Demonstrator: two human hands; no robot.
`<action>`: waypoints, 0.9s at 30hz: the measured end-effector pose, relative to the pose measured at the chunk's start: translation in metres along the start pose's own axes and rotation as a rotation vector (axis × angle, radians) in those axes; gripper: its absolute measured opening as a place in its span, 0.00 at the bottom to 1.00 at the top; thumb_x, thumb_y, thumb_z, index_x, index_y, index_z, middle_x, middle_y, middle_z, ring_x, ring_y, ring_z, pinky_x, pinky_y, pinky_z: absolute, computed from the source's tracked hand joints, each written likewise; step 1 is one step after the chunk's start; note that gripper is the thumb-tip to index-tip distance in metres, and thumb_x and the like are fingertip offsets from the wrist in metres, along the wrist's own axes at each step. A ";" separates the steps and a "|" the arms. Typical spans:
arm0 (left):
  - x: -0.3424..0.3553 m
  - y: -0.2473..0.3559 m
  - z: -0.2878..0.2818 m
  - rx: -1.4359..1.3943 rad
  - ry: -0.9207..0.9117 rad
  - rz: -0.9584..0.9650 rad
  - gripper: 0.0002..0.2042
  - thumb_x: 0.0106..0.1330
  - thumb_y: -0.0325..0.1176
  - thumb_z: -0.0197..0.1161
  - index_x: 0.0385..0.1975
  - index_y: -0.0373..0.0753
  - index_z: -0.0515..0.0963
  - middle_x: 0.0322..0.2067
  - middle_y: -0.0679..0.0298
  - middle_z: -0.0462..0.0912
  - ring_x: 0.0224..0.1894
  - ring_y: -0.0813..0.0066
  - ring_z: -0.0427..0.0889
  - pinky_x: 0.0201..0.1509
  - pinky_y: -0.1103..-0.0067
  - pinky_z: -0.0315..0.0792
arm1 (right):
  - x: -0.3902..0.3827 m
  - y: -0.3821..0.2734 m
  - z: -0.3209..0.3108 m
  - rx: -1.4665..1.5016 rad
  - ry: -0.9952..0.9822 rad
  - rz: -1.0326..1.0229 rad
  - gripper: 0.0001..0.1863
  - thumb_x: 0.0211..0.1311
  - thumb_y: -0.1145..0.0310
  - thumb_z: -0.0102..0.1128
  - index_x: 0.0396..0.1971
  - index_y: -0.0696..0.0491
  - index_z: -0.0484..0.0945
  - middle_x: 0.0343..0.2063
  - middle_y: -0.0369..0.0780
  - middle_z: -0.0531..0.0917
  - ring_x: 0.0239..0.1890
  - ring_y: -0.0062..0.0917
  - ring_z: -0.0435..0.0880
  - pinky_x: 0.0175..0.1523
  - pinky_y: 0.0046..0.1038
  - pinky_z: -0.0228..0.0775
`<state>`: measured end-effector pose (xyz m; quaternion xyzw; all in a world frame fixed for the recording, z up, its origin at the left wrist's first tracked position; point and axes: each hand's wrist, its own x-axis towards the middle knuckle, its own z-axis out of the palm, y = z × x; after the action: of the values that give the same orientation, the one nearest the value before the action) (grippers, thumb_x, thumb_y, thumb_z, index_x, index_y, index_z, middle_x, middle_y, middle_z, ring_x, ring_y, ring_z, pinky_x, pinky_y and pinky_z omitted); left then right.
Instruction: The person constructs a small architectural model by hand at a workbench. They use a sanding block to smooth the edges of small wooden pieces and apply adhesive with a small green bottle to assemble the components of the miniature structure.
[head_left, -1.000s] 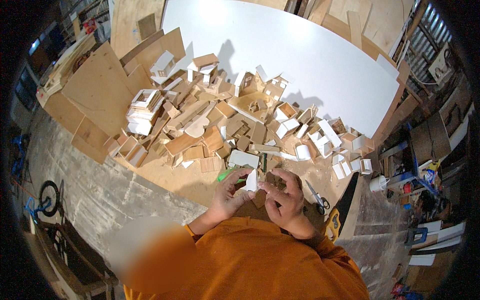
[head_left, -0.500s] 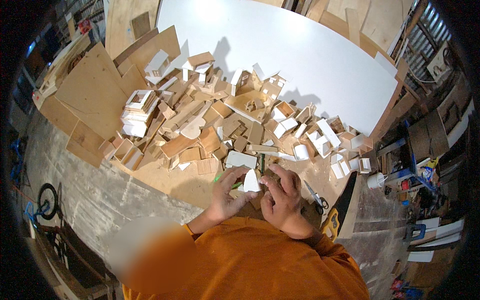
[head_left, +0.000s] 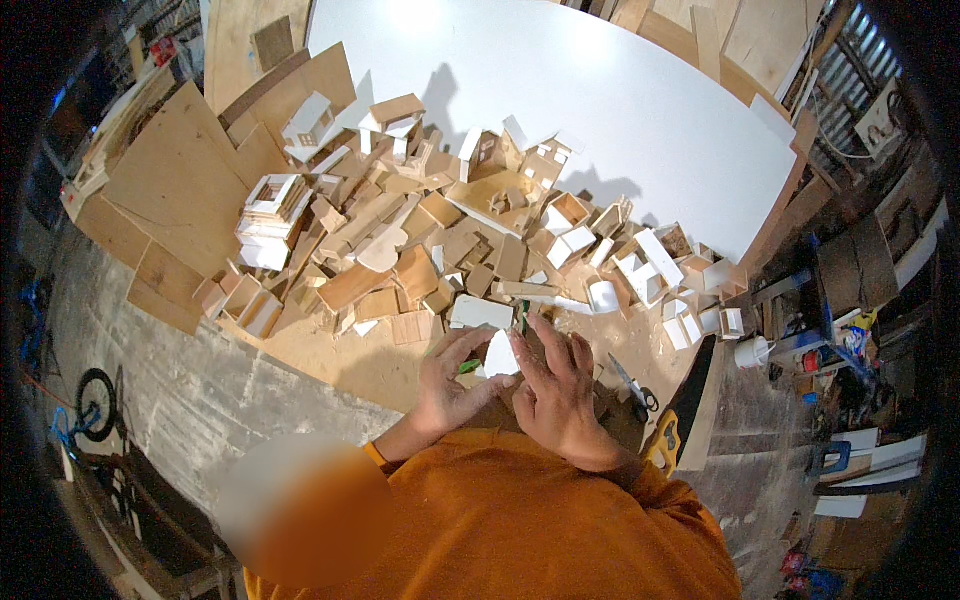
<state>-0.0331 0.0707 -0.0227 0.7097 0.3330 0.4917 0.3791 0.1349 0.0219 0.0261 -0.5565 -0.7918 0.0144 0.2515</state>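
Between the thumb and fingers of my left hand (head_left: 445, 388) is a small white piece (head_left: 500, 355) with a curved, tapering top. My right hand (head_left: 562, 400) comes at it from the other side, its bent fingers touching the piece's right edge. Just beyond lies a flat white panel (head_left: 482, 312) on the brown work surface. Something bright green (head_left: 468, 367) shows partly behind my left fingers; its kind is hidden. Right of my right hand lie scissors (head_left: 636, 388) and a handsaw with a yellow handle (head_left: 682, 415).
A heap of wooden offcuts (head_left: 380, 235) and small wooden model houses (head_left: 548, 160) spreads across the surface. A large white board (head_left: 640, 110) stretches behind it. Plywood sheets (head_left: 165, 180) lean at the left. A white bucket (head_left: 753, 351) stands beyond the right edge.
My right hand has moved left and its fingers now meet the white piece. The piece has turned slightly in my left hand.
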 end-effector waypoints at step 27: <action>-0.002 -0.010 -0.004 -0.057 -0.141 0.065 0.26 0.51 0.33 0.72 0.51 0.33 0.73 0.46 0.50 0.76 0.46 0.57 0.78 0.48 0.72 0.72 | -0.010 0.017 0.007 0.714 -0.012 0.235 0.14 0.43 0.80 0.54 0.35 0.57 0.74 0.41 0.45 0.75 0.51 0.39 0.74 0.56 0.33 0.65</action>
<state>-0.0383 0.0745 -0.0317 0.7418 0.2684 0.4618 0.4055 0.1493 0.0212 0.0115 -0.5206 -0.6690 0.3216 0.4219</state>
